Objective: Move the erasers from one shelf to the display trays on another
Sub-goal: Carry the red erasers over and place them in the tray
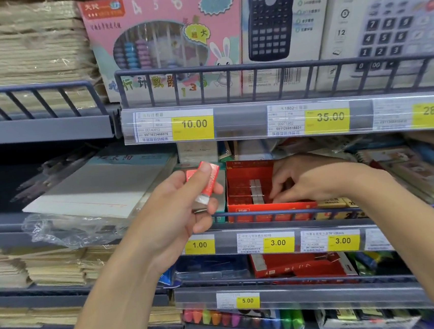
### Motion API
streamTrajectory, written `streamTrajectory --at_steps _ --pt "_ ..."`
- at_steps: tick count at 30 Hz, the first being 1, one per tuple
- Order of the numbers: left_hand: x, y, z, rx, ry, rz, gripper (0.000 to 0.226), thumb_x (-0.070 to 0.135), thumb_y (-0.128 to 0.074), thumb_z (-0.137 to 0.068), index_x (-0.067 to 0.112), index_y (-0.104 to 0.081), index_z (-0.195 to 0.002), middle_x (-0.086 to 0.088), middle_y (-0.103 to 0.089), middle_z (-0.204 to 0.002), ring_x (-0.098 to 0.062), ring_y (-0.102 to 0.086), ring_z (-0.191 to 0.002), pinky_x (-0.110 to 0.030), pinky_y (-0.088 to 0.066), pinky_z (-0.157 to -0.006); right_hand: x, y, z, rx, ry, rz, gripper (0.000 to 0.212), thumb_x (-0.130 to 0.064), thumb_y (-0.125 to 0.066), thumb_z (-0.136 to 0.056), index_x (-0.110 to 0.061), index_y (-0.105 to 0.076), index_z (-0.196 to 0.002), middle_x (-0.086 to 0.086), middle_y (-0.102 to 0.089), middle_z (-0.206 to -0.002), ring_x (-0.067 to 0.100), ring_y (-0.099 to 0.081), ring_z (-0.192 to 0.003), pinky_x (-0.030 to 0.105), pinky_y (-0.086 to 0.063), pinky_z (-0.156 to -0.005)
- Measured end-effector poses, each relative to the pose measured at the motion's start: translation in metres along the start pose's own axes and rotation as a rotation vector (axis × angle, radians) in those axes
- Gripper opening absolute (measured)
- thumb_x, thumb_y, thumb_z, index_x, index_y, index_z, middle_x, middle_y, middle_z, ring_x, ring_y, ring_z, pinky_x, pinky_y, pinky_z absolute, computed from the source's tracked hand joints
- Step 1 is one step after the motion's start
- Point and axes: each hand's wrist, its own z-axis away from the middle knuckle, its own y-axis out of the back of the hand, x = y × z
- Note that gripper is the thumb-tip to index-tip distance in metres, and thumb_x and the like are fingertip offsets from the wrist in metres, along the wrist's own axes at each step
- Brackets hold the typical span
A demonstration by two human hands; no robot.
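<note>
My left hand [179, 202] holds a small stack of red-wrapped erasers [206, 180] in front of the middle shelf, thumb pressed on top. My right hand [305, 179] reaches into a red display tray [244, 206] on that shelf, fingertips down among the erasers inside; whether they pinch one is hidden. A few grey-sided erasers [256, 191] stand upright in the tray's middle. The tray sits behind the shelf's front rail.
A dark wire rail [321, 211] runs along the shelf front. Stacked paper in plastic [99, 191] lies left of the tray, yellow-labelled erasers [339, 203] right of it. Calculator boxes [279, 25] and an abacus box [164, 44] fill the shelf above. Price tags line the shelf edges.
</note>
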Motion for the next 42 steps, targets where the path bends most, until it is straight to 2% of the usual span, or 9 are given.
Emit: streamTrajectory --at_steps 7,11,16,19,22,27,34,38,42 --pt "-0.003 0.001 0.002 0.015 0.006 -0.022 0.050 0.044 -0.070 -0.084 0.004 -0.063 -0.114 -0.003 -0.069 -0.085 -0.011 -0.049 -0.058 -0.019 -0.030 -0.040 -0.002 0.002 0.012 0.248 -0.067 -0.218 0.010 -0.047 -0.066 -0.092 -0.043 -0.073 -0.099 -0.045 -0.061 -0.073 -0.024 -0.055 -0.078 -0.001 -0.040 -0.062" --pt "-0.004 -0.001 0.003 -0.003 0.003 -0.021 0.047 0.044 -0.072 -0.084 0.005 -0.066 -0.111 0.000 -0.066 -0.082 -0.010 -0.049 -0.057 -0.019 -0.032 -0.039 -0.027 0.000 0.025 0.323 0.057 -0.443 0.015 -0.046 -0.066 -0.091 -0.048 -0.068 -0.105 -0.023 -0.071 -0.086 -0.005 -0.065 -0.072 0.019 -0.045 -0.067" --pt "-0.008 -0.006 0.000 -0.074 -0.007 -0.035 0.030 0.044 -0.074 -0.086 0.016 -0.074 -0.098 0.003 -0.063 -0.074 -0.009 -0.050 -0.057 -0.019 -0.034 -0.039 -0.064 -0.009 0.026 0.234 0.288 -0.777 0.029 -0.024 -0.074 -0.091 -0.023 -0.069 -0.119 0.006 -0.071 -0.103 0.011 -0.062 -0.079 0.025 -0.052 -0.071" --pt "-0.010 -0.008 0.000 -0.093 -0.008 -0.033 0.030 0.050 -0.077 -0.084 0.022 -0.077 -0.093 0.002 -0.063 -0.075 -0.009 -0.051 -0.059 -0.019 -0.034 -0.040 -0.073 -0.013 0.022 0.280 0.277 -0.858 0.023 -0.016 -0.075 -0.090 -0.015 -0.070 -0.113 0.014 -0.070 -0.101 0.009 -0.059 -0.077 0.022 -0.049 -0.068" --pt "-0.009 -0.004 0.001 -0.061 -0.023 -0.058 0.030 0.055 -0.077 -0.080 0.026 -0.075 -0.088 0.002 -0.061 -0.077 -0.009 -0.051 -0.062 -0.020 -0.035 -0.041 -0.071 -0.012 0.021 0.303 0.239 -1.038 0.021 -0.007 -0.072 -0.090 -0.008 -0.069 -0.111 0.002 -0.070 -0.087 0.010 -0.059 -0.071 0.024 -0.050 -0.066" --pt "-0.010 0.005 -0.001 -0.027 -0.087 -0.157 0.008 0.035 -0.077 -0.090 0.028 -0.074 -0.092 -0.001 -0.056 -0.074 -0.010 -0.046 -0.062 -0.019 -0.034 -0.044 -0.069 -0.016 0.014 0.407 0.096 -1.282 0.015 -0.012 -0.077 -0.086 0.000 -0.076 -0.094 0.016 -0.072 -0.087 0.022 -0.061 -0.076 0.034 -0.048 -0.073" --pt "-0.021 0.001 -0.007 0.010 -0.102 -0.259 0.008 0.031 -0.076 -0.092 0.028 -0.073 -0.085 0.002 -0.055 -0.062 -0.006 -0.045 -0.051 -0.016 -0.036 -0.043 -0.073 -0.021 0.012 0.381 0.228 -0.825 0.032 -0.029 -0.075 -0.089 -0.032 -0.070 -0.121 -0.014 -0.075 -0.103 0.006 -0.068 -0.076 0.019 -0.054 -0.069" --pt "-0.020 0.002 -0.010 0.062 -0.071 -0.216 0.007 0.015 -0.064 -0.098 0.019 -0.068 -0.102 0.001 -0.059 -0.070 -0.010 -0.046 -0.057 -0.020 -0.036 -0.046 -0.053 -0.011 0.006 0.436 -0.007 -0.673 0.026 -0.054 -0.073 -0.082 -0.049 -0.069 -0.107 -0.014 -0.076 -0.089 0.006 -0.070 -0.080 0.025 -0.053 -0.078" --pt "-0.015 0.013 -0.013 0.129 -0.056 -0.150 0.003 0.012 -0.060 -0.098 0.012 -0.058 -0.101 -0.001 -0.065 -0.074 -0.018 -0.046 -0.059 -0.024 -0.040 -0.052 -0.028 -0.002 -0.009 0.403 -0.249 -0.303 0.029 -0.058 -0.065 -0.087 -0.048 -0.061 -0.113 -0.012 -0.067 -0.108 0.011 -0.063 -0.087 0.023 -0.045 -0.074"
